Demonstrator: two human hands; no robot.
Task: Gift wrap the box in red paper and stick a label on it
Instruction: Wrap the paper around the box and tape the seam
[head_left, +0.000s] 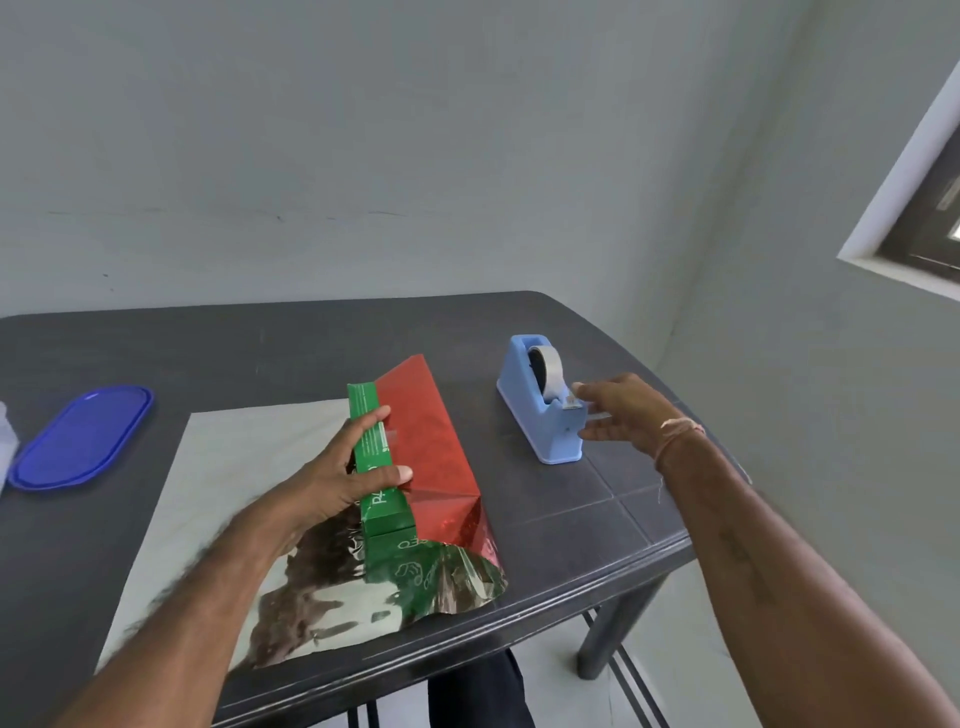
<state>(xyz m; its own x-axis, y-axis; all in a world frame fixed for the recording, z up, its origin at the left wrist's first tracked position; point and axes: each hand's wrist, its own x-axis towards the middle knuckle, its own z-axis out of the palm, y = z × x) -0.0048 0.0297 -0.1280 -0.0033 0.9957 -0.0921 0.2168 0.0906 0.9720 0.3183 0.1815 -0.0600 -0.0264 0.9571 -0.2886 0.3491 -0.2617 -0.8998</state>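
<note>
A long green box (376, 457) lies on a sheet of wrapping paper whose silver underside (249, 457) faces up. The paper's red side (431, 447) is folded up against the box's right face, with a small strip of clear tape on its edge. My left hand (332, 478) grips the box from the left, fingers and thumb curled over its top onto the red paper's edge. My right hand (618, 415) is at the blue tape dispenser (535, 415), its index fingertip at the tape end on the cutter and its thumb apart below it.
A blue oval lid (83, 436) lies at the left of the dark table (260, 343), beside a white object cut off by the frame edge. The table's right corner and front edge are close to the paper. A wall stands behind.
</note>
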